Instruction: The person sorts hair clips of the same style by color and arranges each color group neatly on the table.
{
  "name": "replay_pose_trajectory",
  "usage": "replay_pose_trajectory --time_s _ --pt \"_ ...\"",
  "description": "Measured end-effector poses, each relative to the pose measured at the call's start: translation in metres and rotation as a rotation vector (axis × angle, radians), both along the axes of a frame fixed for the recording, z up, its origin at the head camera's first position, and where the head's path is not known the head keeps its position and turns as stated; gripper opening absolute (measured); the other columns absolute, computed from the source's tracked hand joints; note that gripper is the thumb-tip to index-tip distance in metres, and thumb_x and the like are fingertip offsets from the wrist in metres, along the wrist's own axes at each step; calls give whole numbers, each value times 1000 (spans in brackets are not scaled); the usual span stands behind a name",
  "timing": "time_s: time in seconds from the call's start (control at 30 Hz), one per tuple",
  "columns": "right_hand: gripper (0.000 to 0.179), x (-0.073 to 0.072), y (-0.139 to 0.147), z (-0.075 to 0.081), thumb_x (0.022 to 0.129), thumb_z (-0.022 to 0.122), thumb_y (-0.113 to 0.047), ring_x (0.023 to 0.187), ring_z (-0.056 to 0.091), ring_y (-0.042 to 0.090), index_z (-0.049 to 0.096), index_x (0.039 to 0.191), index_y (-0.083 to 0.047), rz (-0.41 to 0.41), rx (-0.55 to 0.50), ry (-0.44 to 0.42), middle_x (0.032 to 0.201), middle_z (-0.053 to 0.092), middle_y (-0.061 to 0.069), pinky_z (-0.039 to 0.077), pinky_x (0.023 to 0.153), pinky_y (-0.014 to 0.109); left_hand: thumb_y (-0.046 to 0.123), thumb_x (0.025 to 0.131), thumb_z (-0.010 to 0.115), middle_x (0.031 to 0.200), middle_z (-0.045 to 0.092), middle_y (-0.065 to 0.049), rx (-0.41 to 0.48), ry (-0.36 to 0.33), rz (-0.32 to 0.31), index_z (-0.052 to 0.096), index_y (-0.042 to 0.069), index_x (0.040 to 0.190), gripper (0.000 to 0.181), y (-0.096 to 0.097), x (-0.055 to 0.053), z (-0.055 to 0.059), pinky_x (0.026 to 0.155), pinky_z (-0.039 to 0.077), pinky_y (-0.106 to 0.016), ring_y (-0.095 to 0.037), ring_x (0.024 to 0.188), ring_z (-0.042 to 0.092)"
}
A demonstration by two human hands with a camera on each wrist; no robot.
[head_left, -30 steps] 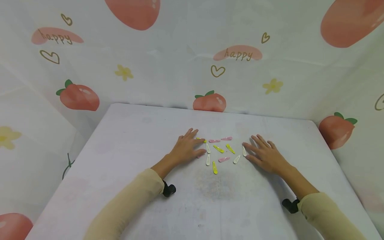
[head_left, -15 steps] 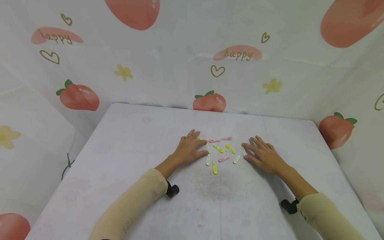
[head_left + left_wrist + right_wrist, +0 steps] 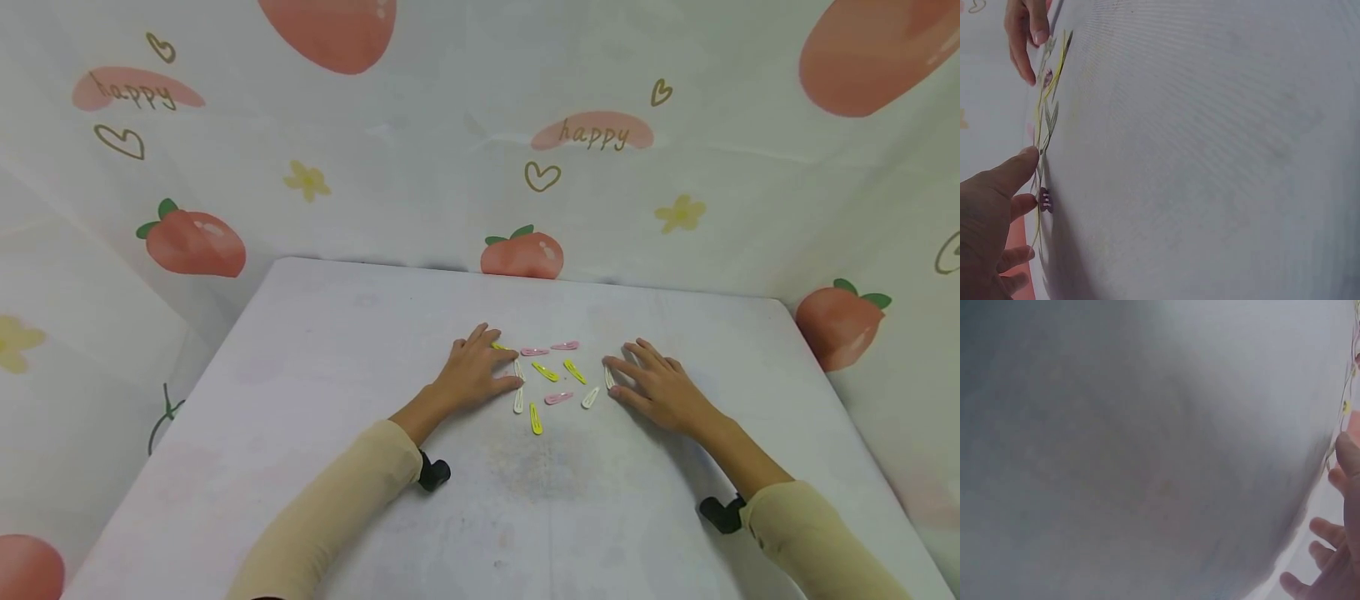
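Several snap hair clips in yellow, pink and white lie on the white table. In the head view my left hand (image 3: 474, 367) is at the left of the group, fingers spread, thumb and index fingertips right at a white hair clip (image 3: 518, 369). A yellow hair clip (image 3: 498, 347) is partly covered by its fingers. The left wrist view shows a dark pink clip (image 3: 1045, 200) beside that hand's index finger. My right hand (image 3: 663, 387) is at the right of the group, thumb and index fingertips at the two ends of another white hair clip (image 3: 609, 377), other fingers spread.
Between the hands lie pink clips (image 3: 558, 399), yellow clips (image 3: 545, 372) and a white clip (image 3: 590, 398). A yellow clip (image 3: 536, 419) is nearest the person. A peach-print cloth (image 3: 420, 167) hangs behind the table (image 3: 360, 333). Black wrist cameras (image 3: 433, 473) sit below both wrists.
My left hand has shifted slightly right, so its thumb and index fingertips reach the white clip; a pink clip by its thumb is now hidden. My right hand has barely moved.
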State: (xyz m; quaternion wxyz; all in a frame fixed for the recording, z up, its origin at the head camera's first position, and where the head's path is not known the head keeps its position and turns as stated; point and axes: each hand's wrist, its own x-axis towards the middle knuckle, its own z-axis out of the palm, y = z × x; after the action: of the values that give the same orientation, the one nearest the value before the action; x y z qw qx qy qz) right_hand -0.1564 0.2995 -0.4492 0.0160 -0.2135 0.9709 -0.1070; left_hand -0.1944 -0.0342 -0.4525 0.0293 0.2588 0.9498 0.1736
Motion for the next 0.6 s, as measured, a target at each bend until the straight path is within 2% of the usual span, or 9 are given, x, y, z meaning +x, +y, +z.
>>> replay_pose_trajectory --time_s 0.23,0.6 --pt "52 -3 -2 -1 95 66 -36 144 23 48 58 140 -13 1 -51 -22 145 45 26 27 104 71 49 90 69 148 47 -13 11 -21 3 67 22 131 50 2 -1 1 104 34 -58 -34 147 26" --pt "52 -8 -9 0 84 80 -27 143 23 50 66 128 -3 -101 -256 -129 143 46 28 23 106 73 47 89 70 148 48 -11 21 -50 18 68 21 131 49 8 -2 1 106 32 -60 -32 148 25"
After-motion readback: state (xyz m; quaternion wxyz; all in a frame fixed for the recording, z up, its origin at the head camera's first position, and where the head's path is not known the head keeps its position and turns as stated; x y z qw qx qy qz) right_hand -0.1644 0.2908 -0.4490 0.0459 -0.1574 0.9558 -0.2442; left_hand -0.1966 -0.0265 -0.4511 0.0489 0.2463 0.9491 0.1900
